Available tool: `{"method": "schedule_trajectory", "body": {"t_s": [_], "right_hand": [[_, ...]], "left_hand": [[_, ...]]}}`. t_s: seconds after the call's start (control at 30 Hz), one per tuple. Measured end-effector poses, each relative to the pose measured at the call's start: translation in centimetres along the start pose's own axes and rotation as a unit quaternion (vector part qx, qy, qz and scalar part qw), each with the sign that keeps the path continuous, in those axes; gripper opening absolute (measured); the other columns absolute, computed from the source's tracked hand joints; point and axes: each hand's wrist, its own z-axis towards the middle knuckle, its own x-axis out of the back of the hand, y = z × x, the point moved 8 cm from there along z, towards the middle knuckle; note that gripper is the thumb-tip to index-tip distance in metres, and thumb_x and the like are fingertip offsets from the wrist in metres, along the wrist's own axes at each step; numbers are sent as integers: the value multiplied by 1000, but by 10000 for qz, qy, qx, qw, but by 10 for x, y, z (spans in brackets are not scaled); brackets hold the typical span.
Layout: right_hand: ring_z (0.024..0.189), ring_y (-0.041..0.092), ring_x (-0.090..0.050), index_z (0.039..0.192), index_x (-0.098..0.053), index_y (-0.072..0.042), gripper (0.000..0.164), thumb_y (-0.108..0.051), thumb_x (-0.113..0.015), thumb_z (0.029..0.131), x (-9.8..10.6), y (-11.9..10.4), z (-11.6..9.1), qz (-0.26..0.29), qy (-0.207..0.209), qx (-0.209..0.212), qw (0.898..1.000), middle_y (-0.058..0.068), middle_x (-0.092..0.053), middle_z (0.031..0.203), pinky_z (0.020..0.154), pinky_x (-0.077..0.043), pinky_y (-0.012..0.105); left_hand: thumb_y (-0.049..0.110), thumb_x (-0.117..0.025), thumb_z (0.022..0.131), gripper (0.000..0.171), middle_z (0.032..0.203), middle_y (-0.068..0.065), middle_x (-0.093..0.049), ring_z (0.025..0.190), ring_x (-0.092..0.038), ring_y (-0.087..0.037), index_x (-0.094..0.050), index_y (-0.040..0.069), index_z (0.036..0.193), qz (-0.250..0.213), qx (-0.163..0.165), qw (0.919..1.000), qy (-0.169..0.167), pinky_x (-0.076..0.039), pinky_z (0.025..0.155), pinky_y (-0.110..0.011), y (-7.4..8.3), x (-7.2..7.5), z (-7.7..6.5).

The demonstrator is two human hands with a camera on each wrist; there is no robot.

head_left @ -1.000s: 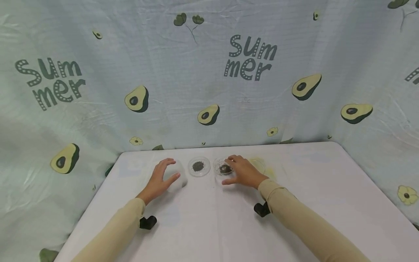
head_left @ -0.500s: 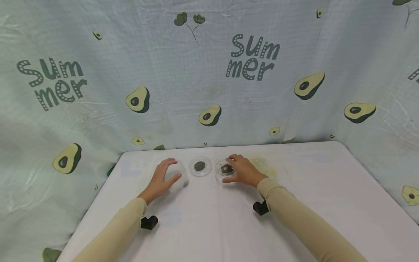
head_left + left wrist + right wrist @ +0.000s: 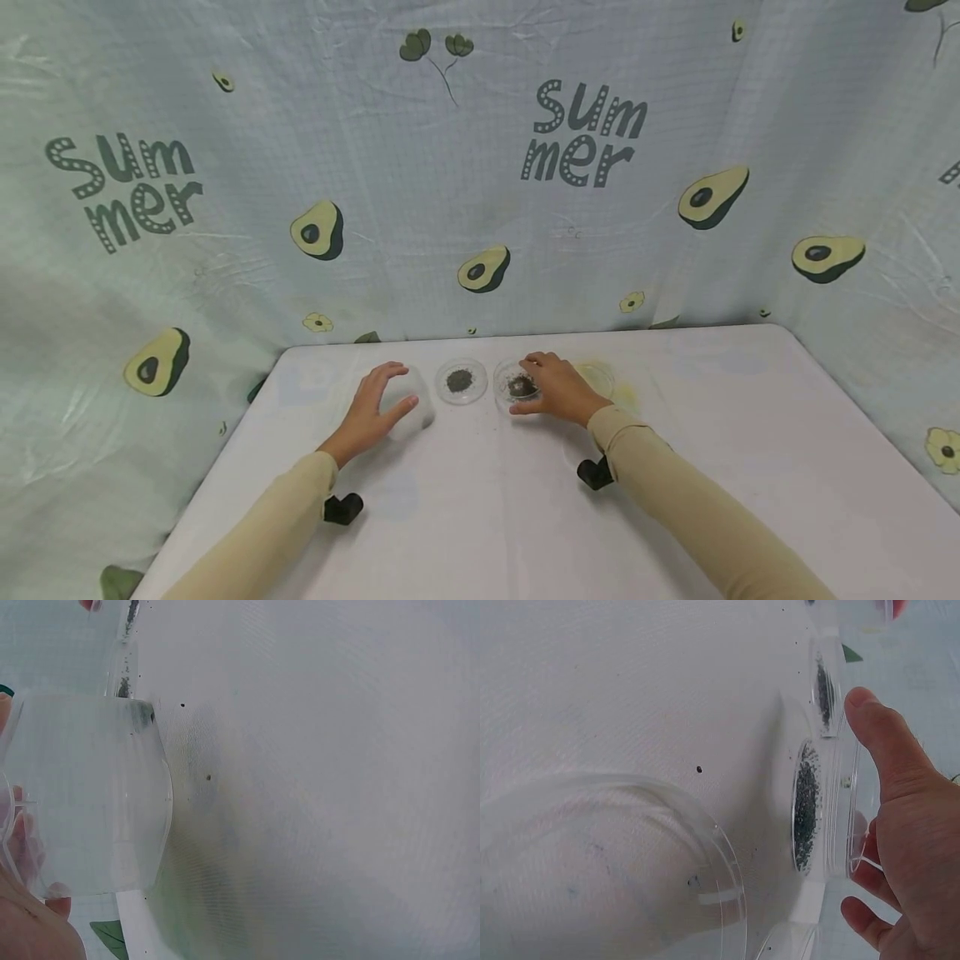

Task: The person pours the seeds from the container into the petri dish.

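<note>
In the head view my left hand [image 3: 372, 408] curves round a clear plastic cup [image 3: 408, 404] at the table's back left. The left wrist view shows this cup [image 3: 94, 795] on the table, fingers visible through its wall. My right hand [image 3: 562, 390] is at a petri dish [image 3: 507, 400] with dark granules [image 3: 522, 385]. In the right wrist view its thumb and fingers [image 3: 870, 919] hold a clear lid [image 3: 849, 817] over that dish's granules [image 3: 806, 810]. Between the hands sits a second petri dish [image 3: 480, 382] of dark granules.
Another clear round dish or lid [image 3: 596, 375] lies behind the right hand, near a yellowish patch [image 3: 624, 396]. A large clear round rim [image 3: 735, 877] fills the right wrist view's lower left. Loose dark specks [image 3: 699, 769] dot the white table [image 3: 465, 508]. A printed curtain [image 3: 405, 183] hangs behind.
The right thumb has come slightly nearer the dish, and the right wrist has shifted slightly left. The left hand keeps its place round the cup. The head view has drifted slightly.
</note>
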Motion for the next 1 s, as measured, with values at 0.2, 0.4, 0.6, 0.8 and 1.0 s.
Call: {"method": "schedule_trajectory", "body": {"t_s": [0.2,0.4,0.6,0.8,1.0], "right_hand": [[131,32,-47,139,-49,-4,86,-57,-73,77,-3,1,2,-40,-32,-151,9999,15,-48,142,109,-40,49],[131,32,-46,140,-49,-4,85,-56,-73,77,-3,0,3,-32,-34,-262,9996,15,-48,143,110,-39,50],[131,33,-46,140,-49,-3,86,-55,-74,77,-4,0,5,48,-58,-288,9996,16,-48,143,110,-39,50],[131,33,-46,140,-49,-2,87,-57,-73,77,-6,1,8,-17,-44,-285,9996,16,-48,143,109,-39,50],[133,34,-44,140,-48,-2,87,-57,-73,77,-7,3,10,-3,-52,-364,9993,16,-47,144,110,-38,51]], "left_hand": [[32,-64,93,56,151,-14,-35,141,-27,-36,-44,9,139,-39,-44,10000,5,-24,113,-61,0,1,-1],[33,-64,93,55,150,-14,-35,141,-27,-35,-44,9,139,-38,-38,10000,-11,-24,113,-61,0,1,-2],[34,-64,93,56,151,-13,-34,141,-27,-34,-44,10,139,-32,-18,10000,-30,-24,114,-61,0,1,-2],[35,-64,93,56,151,-13,-35,141,-27,-34,-44,11,139,-29,-9,10000,-28,-25,113,-61,-2,1,-2],[35,-63,93,56,152,-13,-34,142,-26,-34,-43,11,139,-62,21,9999,-85,-24,114,-61,-2,1,-2]]}}
